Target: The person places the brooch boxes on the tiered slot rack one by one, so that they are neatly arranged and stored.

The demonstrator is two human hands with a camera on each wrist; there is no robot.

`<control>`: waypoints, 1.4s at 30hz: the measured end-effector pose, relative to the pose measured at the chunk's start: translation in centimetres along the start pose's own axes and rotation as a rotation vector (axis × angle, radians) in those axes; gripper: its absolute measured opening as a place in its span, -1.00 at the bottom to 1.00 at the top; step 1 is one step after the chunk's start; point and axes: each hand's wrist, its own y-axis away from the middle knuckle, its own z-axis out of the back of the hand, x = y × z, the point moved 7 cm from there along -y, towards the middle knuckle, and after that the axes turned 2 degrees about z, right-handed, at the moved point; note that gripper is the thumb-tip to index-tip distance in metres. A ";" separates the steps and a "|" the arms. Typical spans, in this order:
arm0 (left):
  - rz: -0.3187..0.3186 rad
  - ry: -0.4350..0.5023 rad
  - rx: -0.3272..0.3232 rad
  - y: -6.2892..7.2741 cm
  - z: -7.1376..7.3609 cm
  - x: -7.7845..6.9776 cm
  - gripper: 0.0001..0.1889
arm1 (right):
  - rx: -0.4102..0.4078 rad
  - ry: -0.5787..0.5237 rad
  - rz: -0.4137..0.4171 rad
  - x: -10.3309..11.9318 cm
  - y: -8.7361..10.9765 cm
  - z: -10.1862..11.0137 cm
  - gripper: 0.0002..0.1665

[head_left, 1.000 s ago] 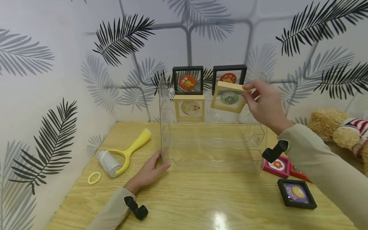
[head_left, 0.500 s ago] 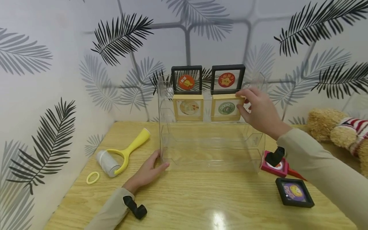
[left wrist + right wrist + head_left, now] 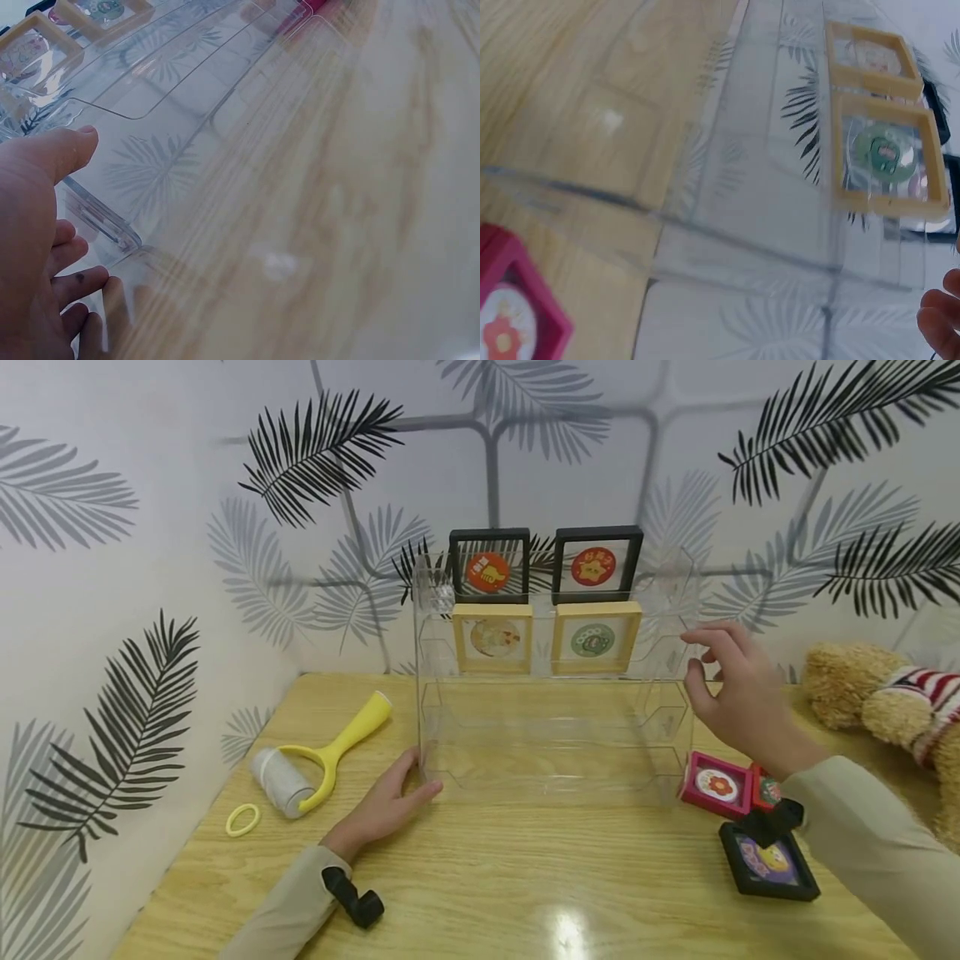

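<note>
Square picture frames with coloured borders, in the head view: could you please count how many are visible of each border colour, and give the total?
Black square frames: 3
Pale yellow square frames: 2
Pink square frame: 1
Red frame, partly hidden: 1
Total: 7

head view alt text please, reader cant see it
A clear rack holds two black frames above two yellow frames. A person's right grip hovers empty near it; the left grip is at its lower left corner. A yellow roller lies left, three more frames right.
</note>
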 end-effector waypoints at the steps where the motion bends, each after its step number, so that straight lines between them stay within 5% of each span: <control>1: -0.006 -0.002 0.000 0.0 0.0 0.0 -0.36 | -0.006 0.008 -0.009 -0.3 0.5 0.3 -0.65; 7: 0.004 -0.010 -0.001 0.1 0.0 0.0 -0.34 | 0.094 0.033 -0.093 -2.3 3.9 0.5 -0.63; 12: 0.005 -0.004 -0.013 0.2 0.0 0.1 -0.33 | 0.303 0.019 -0.153 -4.3 7.2 -0.4 -0.58; 18: -0.005 -0.002 -0.011 0.0 0.0 0.1 -0.33 | 0.574 0.016 -0.118 -5.9 11.4 -1.2 -0.40; 24: -0.026 -0.029 -0.027 0.0 0.2 -0.1 -0.32 | 0.815 0.030 -0.274 -6.6 14.4 -1.6 -0.16; 38: -0.017 -0.014 -0.011 0.1 0.3 -0.2 -0.36 | 0.933 0.060 -0.345 -7.6 16.1 -2.6 -0.05; 42: -0.010 -0.018 -0.009 0.1 0.2 -0.2 -0.36 | 0.879 0.048 -0.349 -7.5 15.8 -2.4 -0.06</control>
